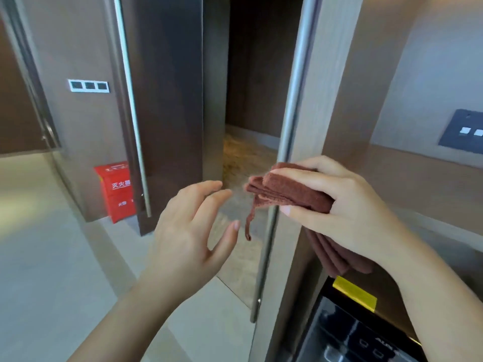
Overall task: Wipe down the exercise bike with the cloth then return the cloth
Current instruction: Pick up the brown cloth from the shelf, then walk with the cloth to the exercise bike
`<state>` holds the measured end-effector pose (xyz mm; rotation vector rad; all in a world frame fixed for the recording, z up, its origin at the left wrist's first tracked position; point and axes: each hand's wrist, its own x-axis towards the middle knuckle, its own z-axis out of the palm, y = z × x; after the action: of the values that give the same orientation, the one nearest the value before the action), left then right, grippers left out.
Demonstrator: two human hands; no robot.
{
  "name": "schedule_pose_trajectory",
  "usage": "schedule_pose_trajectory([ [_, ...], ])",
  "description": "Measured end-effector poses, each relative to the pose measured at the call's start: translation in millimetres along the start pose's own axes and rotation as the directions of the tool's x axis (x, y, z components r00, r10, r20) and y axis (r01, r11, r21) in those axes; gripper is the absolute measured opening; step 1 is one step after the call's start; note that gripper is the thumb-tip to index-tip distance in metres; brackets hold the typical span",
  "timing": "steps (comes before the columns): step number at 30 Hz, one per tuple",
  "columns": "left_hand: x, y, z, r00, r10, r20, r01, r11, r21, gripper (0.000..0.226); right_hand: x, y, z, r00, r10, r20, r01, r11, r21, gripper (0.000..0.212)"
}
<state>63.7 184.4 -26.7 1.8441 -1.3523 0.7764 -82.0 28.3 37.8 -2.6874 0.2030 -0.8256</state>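
Note:
A folded reddish-brown cloth is gripped in my right hand, fingers on top and thumb underneath, with a thin loop of it dangling down. More of the cloth hangs below my wrist. My left hand hovers just left of the cloth, fingers spread and relaxed, not touching it. No exercise bike is in sight.
Ahead stands a half-open doorway between two tall doors with long steel handles. A red fire-extinguisher box sits on the floor at left. A black water dispenser is at lower right, with a switch panel on the left wall.

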Motion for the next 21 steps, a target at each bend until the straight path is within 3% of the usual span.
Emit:
schedule_pose_trajectory([
  [5,-42.0,-57.5,-69.2,0.994,-0.109,0.003,0.106,0.974,0.200,0.038,27.0,-63.5,78.4,0.996,-0.088,0.016,0.084,0.981,0.173,0.042],
  [10,-102.3,-109.2,-141.3,0.966,-0.259,-0.027,0.250,0.896,0.368,0.039,48.0,-134.9,165.3,0.979,-0.193,0.064,0.161,0.928,0.335,0.053],
  [21,-257.9,-176.5,-309.8,0.789,-0.584,-0.192,0.555,0.543,0.630,0.041,60.6,-332.6,328.0,0.878,-0.454,0.154,0.252,0.710,0.657,0.047],
])
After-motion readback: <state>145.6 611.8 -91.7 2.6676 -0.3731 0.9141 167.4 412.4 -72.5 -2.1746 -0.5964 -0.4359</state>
